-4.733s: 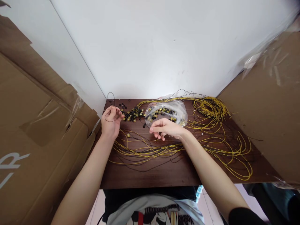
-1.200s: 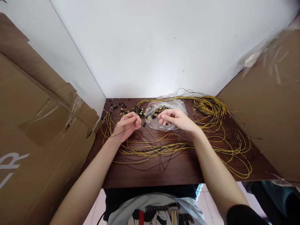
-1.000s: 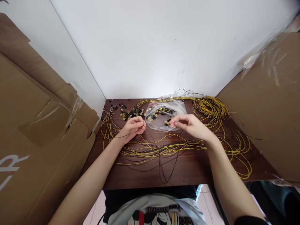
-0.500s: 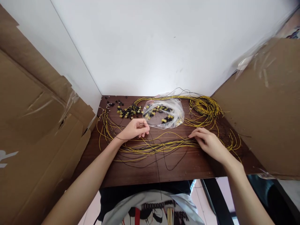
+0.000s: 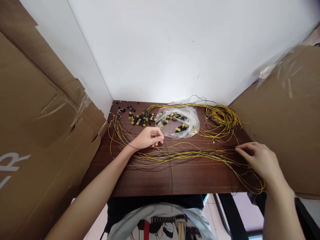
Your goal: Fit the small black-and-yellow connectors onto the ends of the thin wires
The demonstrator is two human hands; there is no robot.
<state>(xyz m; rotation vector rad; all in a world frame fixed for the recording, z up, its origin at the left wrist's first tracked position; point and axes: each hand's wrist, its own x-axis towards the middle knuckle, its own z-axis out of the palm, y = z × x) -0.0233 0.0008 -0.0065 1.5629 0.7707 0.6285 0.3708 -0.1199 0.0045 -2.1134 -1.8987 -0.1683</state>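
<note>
Since the preceding frame, the right hand (image 5: 263, 160) has moved outward to the right end of the work surface, away from the middle of the wire runs; the left hand (image 5: 147, 137) has shifted only slightly.

Nearest the viewer is a pale printed garment (image 5: 140, 215). A thin black wire (image 5: 171, 180) extends down from the left hand, crosses the front edge of the dark brown table (image 5: 150, 185) and overlaps the garment. Left hand: thumb and forefinger are pinched on the black wire, remaining fingers curled. Right hand: thumb and forefinger converge at the tips beside thin wires; whether they grip one cannot be told.

Between and below the hands, a loose wire bundle (image 5: 180, 155), yellow and dark, runs across the table. Its left portion curves toward the back; its right portion loops beneath and around the right hand.

Behind the bundle lies a clear plastic bag (image 5: 192, 115) with yellow-and-black connectors visible inside it. To its left is a connector pile (image 5: 141, 119); to its right, a yellow wire coil (image 5: 221, 116). Small black parts (image 5: 131, 108) lie in the back left corner. Cardboard (image 5: 37, 110) flanks the left side, and a white wall (image 5: 175, 50) closes the rear.
</note>
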